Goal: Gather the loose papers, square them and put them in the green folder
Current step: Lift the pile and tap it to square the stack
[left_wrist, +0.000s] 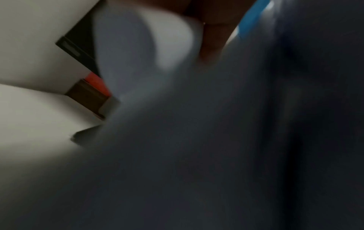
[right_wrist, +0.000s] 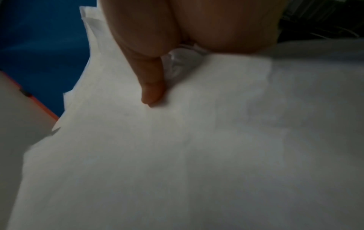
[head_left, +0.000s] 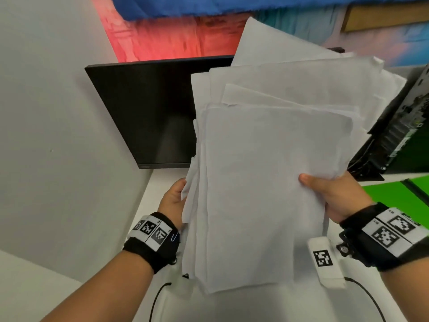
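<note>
The person is holding a ragged stack of white paper sheets (head_left: 267, 177) up above the white tabletop (head_left: 167, 182), in front of a black flat monitor (head_left: 144, 112) at the far left. The left hand (head_left: 173, 201) is gripping the stack's left edge, its fingers hidden behind the sheets, and the right hand (head_left: 334, 194) is pinching the right edge, with the thumb (right_wrist: 151, 87) pressing on the top sheet. The sheets are fanning out at the far end, their corners stepping past one another, so the squaring step is probably only starting. To do it well, both hands should loosen just enough for sheets to slide, stand the stack on one edge and tap it on the tabletop, then turn it and tap the adjoining edge. The bright green flat folder (head_left: 394, 194) is lying near the right, partly behind the right wrist; whether it is open is unclear.
</note>
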The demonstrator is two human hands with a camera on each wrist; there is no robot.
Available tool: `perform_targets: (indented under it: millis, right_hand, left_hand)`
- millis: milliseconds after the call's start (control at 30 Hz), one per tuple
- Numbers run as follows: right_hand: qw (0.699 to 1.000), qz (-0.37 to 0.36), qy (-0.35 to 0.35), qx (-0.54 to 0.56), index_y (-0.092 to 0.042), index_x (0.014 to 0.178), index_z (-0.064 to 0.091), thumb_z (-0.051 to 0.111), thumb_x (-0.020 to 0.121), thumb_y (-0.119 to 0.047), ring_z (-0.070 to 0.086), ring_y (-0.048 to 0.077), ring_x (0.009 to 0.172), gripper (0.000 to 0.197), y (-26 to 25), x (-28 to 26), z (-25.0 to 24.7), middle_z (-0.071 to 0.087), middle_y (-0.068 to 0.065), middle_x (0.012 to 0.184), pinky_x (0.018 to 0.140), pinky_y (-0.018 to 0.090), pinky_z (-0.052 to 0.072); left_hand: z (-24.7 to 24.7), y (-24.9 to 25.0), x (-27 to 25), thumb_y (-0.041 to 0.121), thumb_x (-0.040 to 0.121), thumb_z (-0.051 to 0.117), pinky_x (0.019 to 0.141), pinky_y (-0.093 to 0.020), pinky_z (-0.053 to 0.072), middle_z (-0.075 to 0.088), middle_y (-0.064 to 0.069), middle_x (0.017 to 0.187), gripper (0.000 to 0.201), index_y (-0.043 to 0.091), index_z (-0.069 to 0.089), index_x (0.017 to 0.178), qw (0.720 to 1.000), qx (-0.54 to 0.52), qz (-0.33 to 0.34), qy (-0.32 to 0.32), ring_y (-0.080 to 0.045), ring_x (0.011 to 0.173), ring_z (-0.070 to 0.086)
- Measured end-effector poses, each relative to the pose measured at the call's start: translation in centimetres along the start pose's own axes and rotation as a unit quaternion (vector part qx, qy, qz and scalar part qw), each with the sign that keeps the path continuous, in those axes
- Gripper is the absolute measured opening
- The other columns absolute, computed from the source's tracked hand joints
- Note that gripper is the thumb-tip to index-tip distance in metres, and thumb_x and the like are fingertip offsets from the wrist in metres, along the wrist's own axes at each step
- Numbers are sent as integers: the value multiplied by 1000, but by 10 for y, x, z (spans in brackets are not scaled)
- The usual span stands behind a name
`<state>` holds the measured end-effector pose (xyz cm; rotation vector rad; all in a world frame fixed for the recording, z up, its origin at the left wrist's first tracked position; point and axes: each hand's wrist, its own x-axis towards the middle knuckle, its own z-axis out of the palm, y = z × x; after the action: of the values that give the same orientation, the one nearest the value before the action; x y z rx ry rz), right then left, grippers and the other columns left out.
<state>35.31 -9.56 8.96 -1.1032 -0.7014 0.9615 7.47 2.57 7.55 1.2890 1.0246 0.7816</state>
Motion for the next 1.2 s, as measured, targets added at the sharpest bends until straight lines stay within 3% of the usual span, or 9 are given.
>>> perform_targets:
  millis: [200, 333, 467, 600, 733, 833, 967, 1100, 1200]
  right_hand:
    - [994, 66, -55, 63, -14, 99, 68, 75, 53, -7, 72, 20, 83, 47, -5, 0, -1, 76, 4, 92, 62, 29, 58]
    - [989, 108, -66, 75, -9, 101, 69, 95, 20, -22, 72, 25, 84, 87, 2, -3, -2, 74, 12, 97, 64, 35, 58]
    - [987, 120, -73, 80, -7, 105, 66, 95, 16, -23, 72, 26, 84, 95, 6, -4, -3, 74, 12, 96, 63, 35, 58]
    - [989, 104, -71, 81, -8, 103, 67, 95, 16, -23, 72, 26, 83, 92, 4, -5, 1, 75, 11, 95, 62, 34, 58]
    - [994, 83, -56, 50, -10, 103, 66, 94, 14, -27, 73, 25, 83, 95, -1, -3, 5, 76, 8, 92, 62, 34, 58]
    - [994, 91, -45, 50, -9, 100, 67, 94, 10, -27, 73, 25, 79, 96, 3, -3, 3, 76, 9, 88, 60, 34, 59]
    - [991, 96, -45, 78, -7, 101, 66, 94, 11, -24, 73, 26, 78, 96, 13, -5, -4, 76, 10, 88, 59, 34, 58]
    - [991, 90, -56, 88, -9, 101, 66, 87, 43, -11, 73, 24, 79, 62, 12, -6, -6, 75, 10, 93, 60, 32, 58]
    - [991, 85, -55, 88, -9, 103, 63, 56, 74, 6, 73, 20, 78, 33, 9, -5, -3, 76, 6, 88, 61, 30, 58]
  left_hand:
    - [-1, 14, -17, -9, 86, 48, 58, -21, 55, 71, 6, 73, 45, 28, 71, 74, 992, -81, 39, -90, -9, 66, 67]
    - [-5, 17, -27, 15, 57, 70, 58, -21, 56, 73, 10, 68, 20, 33, 74, 66, 986, -66, 74, -137, -6, 63, 67]
    - [-9, 11, -34, 9, 55, 74, 57, -22, 56, 72, 10, 67, 25, 33, 73, 62, 984, -52, 75, -154, -12, 65, 66]
    - [-13, 4, -39, 39, 33, 91, 63, -25, 58, 75, 8, 78, 46, 35, 76, 76, 977, -62, 74, -192, -9, 72, 71]
    - [-13, 1, -40, 34, 45, 89, 65, -26, 58, 75, 5, 78, 36, 28, 75, 78, 977, -63, 63, -196, -11, 71, 70]
    - [-8, 9, -39, -2, 81, 61, 57, -20, 51, 67, 10, 59, 32, 23, 63, 61, 990, -8, 107, -96, -2, 56, 62]
    - [-13, 19, -32, -8, 90, 42, 53, -19, 52, 64, 10, 57, 41, 22, 44, 61, 987, -85, 137, 22, -4, 53, 60]
    - [-23, 27, -30, -17, 77, 53, 72, -29, 58, 73, 12, 79, 45, 27, 56, 90, 984, -85, 156, -12, -9, 77, 68]
    - [-21, 28, -34, -12, 75, 59, 80, -35, 57, 76, 9, 81, 47, 32, 73, 81, 993, -4, 113, -41, -18, 87, 68]
